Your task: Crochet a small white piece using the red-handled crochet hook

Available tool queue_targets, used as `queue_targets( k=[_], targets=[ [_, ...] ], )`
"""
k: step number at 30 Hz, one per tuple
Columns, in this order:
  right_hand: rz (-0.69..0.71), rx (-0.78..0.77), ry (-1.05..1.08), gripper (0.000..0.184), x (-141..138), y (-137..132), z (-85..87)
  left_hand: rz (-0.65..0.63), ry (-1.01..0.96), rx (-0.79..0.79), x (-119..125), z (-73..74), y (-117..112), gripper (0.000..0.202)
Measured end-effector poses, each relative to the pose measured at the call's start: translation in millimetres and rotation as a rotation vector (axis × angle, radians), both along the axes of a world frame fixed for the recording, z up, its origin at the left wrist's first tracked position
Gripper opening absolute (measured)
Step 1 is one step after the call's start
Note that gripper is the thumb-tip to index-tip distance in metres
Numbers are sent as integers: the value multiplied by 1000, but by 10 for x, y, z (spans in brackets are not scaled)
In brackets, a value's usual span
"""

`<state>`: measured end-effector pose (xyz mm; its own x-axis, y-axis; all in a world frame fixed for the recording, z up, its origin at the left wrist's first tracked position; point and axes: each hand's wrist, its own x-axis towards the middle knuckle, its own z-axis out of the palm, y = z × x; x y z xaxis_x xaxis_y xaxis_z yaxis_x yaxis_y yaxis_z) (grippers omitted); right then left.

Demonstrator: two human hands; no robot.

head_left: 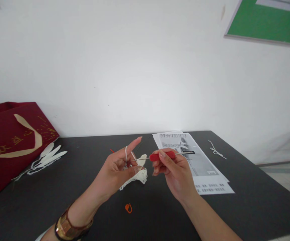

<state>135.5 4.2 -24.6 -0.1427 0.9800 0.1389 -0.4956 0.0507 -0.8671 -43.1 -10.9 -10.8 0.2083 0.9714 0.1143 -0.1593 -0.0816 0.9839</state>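
Observation:
My left hand (pixel 118 167) pinches a small white crocheted piece (pixel 139 174), with white yarn looped over the raised index finger. My right hand (pixel 173 170) grips a crochet hook with a red handle (pixel 163 155); its thin metal tip points left into the stitches at the left hand. Both hands hover just above the dark table (pixel 247 204). A gold watch sits on my left wrist.
A dark red gift bag (pixel 9 140) with a beige handle lies at the far left, with several white crocheted petals (pixel 48 157) beside it. A printed instruction sheet (pixel 200 167) lies behind my right hand. An orange stitch marker (pixel 128 208) and a white yarn scrap (pixel 216 150) lie on the table.

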Motion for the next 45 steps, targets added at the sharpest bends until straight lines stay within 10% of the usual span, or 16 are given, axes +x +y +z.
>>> queue_targets(
  k=[19, 24, 34, 45],
  targets=[
    [-325, 980, -832, 40, -13, -133, -197, 199, -108, -81, 194, 10, -52, 96],
    [-292, 1238, -922, 52, 40, -80, -268, 54, -340, -207, 124, -5, -25, 95],
    [-70, 553, -252, 22, -33, -101, -121, -264, -575, -305, -66, 27, 16, 81],
    [85, 343, -3, 10, 31, -40, -73, -413, -599, -250, -153, -6, 32, 82]
  ],
)
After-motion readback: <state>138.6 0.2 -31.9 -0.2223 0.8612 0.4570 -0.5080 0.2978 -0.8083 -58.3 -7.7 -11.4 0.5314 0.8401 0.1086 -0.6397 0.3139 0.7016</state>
